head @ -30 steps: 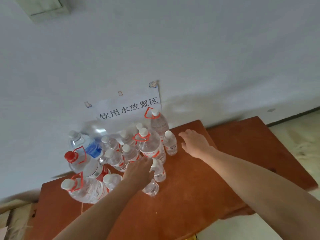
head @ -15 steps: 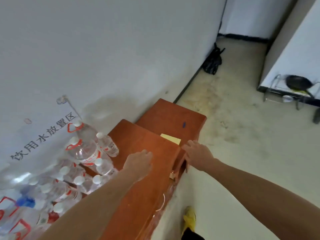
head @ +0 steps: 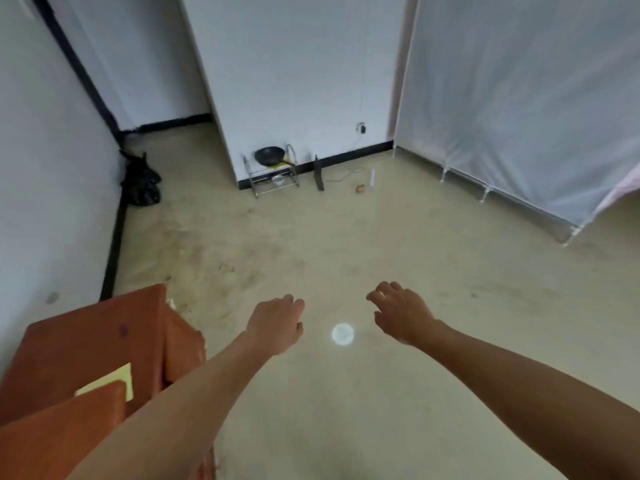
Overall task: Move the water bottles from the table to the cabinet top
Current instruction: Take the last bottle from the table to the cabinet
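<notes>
The wooden cabinet [head: 86,351] stood at the left. Both hands hung over bare floor [head: 346,254], the left hand [head: 277,323] loosely curled and the right hand [head: 401,313] half-open, both empty, seemingly between trips. No water bottles showed. A pan rack [head: 273,171] stood well ahead.

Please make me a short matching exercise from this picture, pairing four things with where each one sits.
Things:
1. frying pan
2. black bag
3. yellow note
4. left hand

Places:
A. on the brown cabinet top
B. held out above the bare floor, empty
C. on the small wire rack by the wall
D. on the floor in the corner at the left wall

Pairs: 1-C, 2-D, 3-A, 4-B
</notes>
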Demonstrator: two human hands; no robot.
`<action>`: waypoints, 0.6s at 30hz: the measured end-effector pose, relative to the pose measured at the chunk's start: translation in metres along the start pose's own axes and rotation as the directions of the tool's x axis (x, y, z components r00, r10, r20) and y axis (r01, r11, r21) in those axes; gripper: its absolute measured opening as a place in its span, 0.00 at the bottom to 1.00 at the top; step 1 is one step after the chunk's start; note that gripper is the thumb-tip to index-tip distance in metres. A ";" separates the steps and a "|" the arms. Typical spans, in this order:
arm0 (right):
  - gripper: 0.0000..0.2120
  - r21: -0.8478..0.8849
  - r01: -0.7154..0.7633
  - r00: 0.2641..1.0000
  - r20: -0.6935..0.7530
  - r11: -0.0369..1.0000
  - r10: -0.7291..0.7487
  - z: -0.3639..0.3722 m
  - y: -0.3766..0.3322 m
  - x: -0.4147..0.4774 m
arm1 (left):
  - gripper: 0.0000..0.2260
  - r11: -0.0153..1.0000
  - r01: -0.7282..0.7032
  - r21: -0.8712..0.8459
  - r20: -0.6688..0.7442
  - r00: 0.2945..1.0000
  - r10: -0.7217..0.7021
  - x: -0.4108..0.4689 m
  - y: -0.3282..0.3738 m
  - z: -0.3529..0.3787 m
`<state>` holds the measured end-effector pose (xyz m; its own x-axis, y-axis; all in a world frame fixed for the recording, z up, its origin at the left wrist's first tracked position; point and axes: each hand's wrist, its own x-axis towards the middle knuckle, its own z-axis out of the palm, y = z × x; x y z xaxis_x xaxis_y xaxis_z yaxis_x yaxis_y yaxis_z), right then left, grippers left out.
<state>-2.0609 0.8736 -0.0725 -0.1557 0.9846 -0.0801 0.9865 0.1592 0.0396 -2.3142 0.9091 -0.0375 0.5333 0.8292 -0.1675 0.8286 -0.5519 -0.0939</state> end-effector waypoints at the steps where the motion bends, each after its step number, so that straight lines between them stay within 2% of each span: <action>1: 0.18 0.000 -0.054 0.998 0.006 0.999 0.054 0.002 0.035 -0.020 | 0.12 0.999 -0.041 0.008 -0.010 0.999 0.041 0.023 0.035 -0.007; 7: 0.19 -0.012 -0.357 0.934 0.029 0.934 0.357 0.006 0.227 -0.146 | 0.13 0.959 -0.281 -0.025 -0.021 0.960 0.280 0.128 0.254 -0.043; 12: 0.19 0.001 -0.567 0.823 0.019 0.824 0.567 0.007 0.352 -0.229 | 0.13 0.854 -0.521 0.006 -0.065 0.852 0.520 0.195 0.401 -0.085; 18: 0.19 0.007 -0.736 0.677 0.023 0.677 0.736 0.024 0.485 -0.289 | 0.13 0.721 -0.689 0.078 -0.069 0.718 0.693 0.300 0.546 -0.118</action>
<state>-1.5359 0.6643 -0.0541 0.6218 0.7817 -0.0483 0.7825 -0.6177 0.0785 -1.6820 0.8668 -0.0226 0.9687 0.2186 -0.1175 0.2167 -0.9758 -0.0292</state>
